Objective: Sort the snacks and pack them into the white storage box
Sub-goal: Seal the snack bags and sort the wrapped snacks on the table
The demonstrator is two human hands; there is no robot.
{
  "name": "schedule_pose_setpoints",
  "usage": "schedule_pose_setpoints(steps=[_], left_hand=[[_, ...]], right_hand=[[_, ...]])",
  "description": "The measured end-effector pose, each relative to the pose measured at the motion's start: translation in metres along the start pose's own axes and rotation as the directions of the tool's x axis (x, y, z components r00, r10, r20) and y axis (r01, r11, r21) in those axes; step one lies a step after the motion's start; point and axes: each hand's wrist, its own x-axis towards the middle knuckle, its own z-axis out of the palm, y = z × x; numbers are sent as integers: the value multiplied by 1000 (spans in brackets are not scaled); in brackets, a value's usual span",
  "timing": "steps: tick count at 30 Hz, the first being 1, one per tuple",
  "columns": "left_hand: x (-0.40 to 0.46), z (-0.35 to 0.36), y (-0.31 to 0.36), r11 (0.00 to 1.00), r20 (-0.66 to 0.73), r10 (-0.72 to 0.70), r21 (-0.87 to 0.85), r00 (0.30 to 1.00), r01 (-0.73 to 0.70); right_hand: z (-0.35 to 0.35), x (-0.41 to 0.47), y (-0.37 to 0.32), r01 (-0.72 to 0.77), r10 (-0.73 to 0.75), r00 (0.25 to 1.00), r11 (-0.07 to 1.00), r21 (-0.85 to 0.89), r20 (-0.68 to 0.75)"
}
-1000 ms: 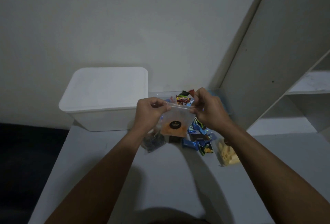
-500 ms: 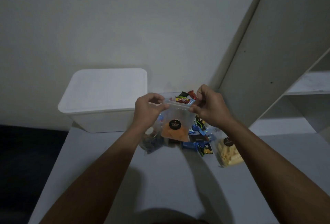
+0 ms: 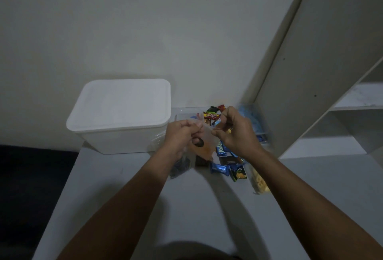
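We find both hands, left hand (image 3: pixel 179 135) and right hand (image 3: pixel 235 133), pinching the orange snack pouch (image 3: pixel 204 150) just right of the lidded white storage box (image 3: pixel 122 114). Sorting is under way, we judge; next the lid must come off.

Lidded white storage box (image 3: pixel 122 114) sits left of the mixed snack pile (image 3: pixel 226 162) on the table.

clear bag (image 3: pixel 204 145): blurred, its left part hidden behind the left hand (image 3: pixel 180 135)
dark packet (image 3: pixel 179 167): mostly covered by the left wrist, contents unreadable
yellow ring snacks (image 3: pixel 260 181): far end hidden under the right forearm
white storage box (image 3: pixel 122 114): lid on, inside unseen
shelf unit (image 3: pixel 352 104): cut off at the right edge
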Motion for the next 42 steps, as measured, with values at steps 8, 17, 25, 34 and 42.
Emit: schedule_pose_setpoints(steps=[8, 17, 25, 34, 42], left_hand=[[0, -2, -6, 996, 1, -3, 90, 1000, 3], [0, 1, -7, 995, -87, -19, 96, 996, 27], [-4, -22, -32, 860, -7, 202, 480, 979, -174], [1, -51, -98, 930, -238, 6, 358, 971, 82], [0, -50, -104, 827, -322, 225, 562, 920, -6]], right_hand=[[5, 5, 4, -145, 133, 988, 969, 199, 74], [7, 6, 7, -173, 152, 981, 968, 183, 122], [6, 12, 17, -150, 135, 963, 987, 49, 233], [76, 11, 52, -144, 204, 925, 969, -199, 321], [97, 15, 59, -189, 238, 916, 966, -176, 323]])
